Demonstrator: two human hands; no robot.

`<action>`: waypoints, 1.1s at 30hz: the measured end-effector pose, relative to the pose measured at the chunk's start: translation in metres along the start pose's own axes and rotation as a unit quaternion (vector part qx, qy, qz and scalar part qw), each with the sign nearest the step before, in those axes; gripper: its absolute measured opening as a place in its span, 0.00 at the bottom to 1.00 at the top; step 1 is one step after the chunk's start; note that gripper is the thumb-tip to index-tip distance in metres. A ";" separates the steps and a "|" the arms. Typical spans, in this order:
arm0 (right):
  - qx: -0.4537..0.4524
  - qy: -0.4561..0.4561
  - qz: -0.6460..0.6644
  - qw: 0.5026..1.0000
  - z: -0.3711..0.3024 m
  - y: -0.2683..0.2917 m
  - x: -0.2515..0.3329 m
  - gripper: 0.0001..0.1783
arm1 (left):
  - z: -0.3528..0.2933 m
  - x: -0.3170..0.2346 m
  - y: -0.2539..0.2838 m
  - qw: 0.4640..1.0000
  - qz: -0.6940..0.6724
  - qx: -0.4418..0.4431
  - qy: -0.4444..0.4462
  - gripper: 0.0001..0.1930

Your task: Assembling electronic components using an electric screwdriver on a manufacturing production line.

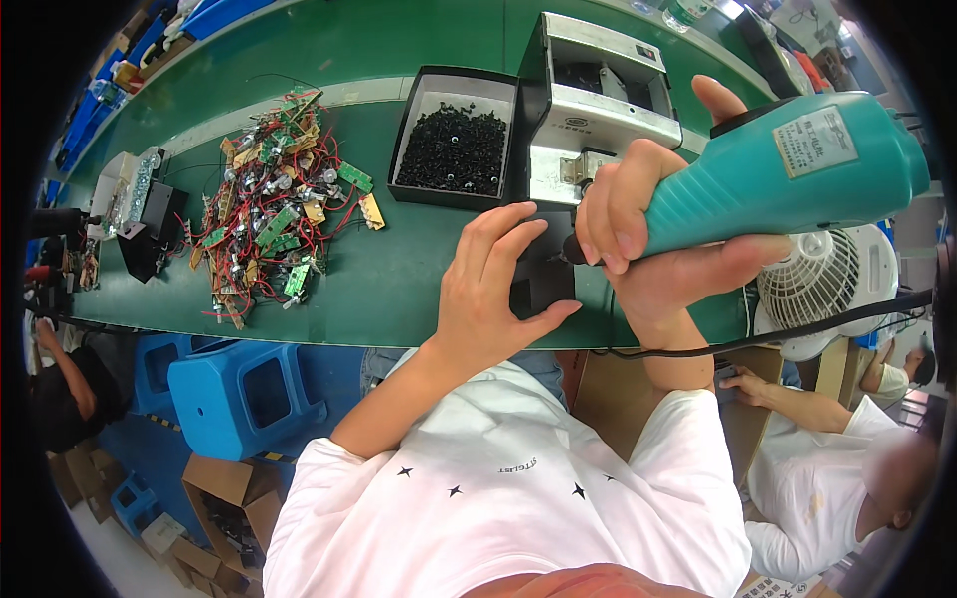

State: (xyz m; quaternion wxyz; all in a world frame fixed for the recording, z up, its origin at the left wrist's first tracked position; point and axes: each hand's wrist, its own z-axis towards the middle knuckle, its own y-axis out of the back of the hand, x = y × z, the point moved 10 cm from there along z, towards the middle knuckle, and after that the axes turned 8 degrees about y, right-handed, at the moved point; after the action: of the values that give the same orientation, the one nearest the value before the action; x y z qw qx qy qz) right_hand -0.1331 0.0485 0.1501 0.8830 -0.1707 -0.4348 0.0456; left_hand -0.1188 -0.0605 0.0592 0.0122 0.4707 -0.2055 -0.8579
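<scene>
My right hand (648,224) is wrapped round a teal electric screwdriver (738,169), whose tip points left and down at a small black box-like part (546,279). My left hand (488,289) grips that part near the front edge of the table, fingers over its far side and thumb along its near side. The tip is close to the part; whether it touches, I cannot tell. Just beyond stands a silver and black screw feeder (588,120). To its left, a black open box (454,145) holds a heap of small black screws.
A pile of circuit boards with red wires (274,219) lies on the green table (399,269). A black box (155,219) stands farther left. At right are a white fan (822,279) and a black cable (797,327). Blue stools (234,399) and another person (817,468) are below.
</scene>
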 end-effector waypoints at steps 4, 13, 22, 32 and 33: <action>0.008 0.035 0.068 0.997 0.005 -0.001 0.009 0.56 | 0.002 -0.002 0.001 1.000 0.005 -0.001 -0.002 0.35; -0.005 0.008 0.025 1.000 0.002 0.008 0.007 0.55 | 0.002 -0.002 0.001 1.000 0.006 -0.004 -0.005 0.35; 0.023 -0.032 -0.046 0.998 -0.005 0.004 -0.005 0.54 | 0.002 -0.003 0.000 1.000 0.005 -0.006 -0.010 0.34; 0.110 -0.042 0.026 0.993 -0.003 -0.003 -0.016 0.48 | -0.005 -0.004 -0.001 1.000 0.021 -0.004 -0.019 0.30; 0.106 -0.040 0.066 0.991 -0.002 -0.005 -0.014 0.46 | -0.007 -0.004 -0.001 0.999 0.030 -0.009 -0.035 0.29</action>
State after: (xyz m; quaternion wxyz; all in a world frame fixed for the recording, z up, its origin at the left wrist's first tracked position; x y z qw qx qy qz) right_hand -0.1402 0.0401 0.1398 0.8730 -0.1020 -0.4505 0.1564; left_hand -0.1103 -0.0611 0.0590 0.0354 0.4337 -0.2120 -0.8750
